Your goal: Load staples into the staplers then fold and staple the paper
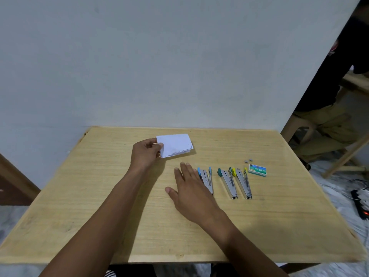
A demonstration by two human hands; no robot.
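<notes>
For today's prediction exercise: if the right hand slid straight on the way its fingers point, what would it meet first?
Probably nothing: the right hand points toward the far edge of the table, just left of the blue stapler beside it. The folded paper sits farther left; depth is unclear.

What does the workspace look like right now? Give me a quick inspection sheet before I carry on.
Surface: wooden table, bare in front.
Job's things: folded paper at the far side; blue stapler, teal stapler and yellow stapler lying side by side; staple box to their right.
Clutter: loose staple strips beside the box.
Grippers: left hand pinches the paper's edge; right hand open, flat, by the blue stapler.
Cables: power strip with leads on the floor, right.
Surroundings: plain wall; seated person at right.
</notes>
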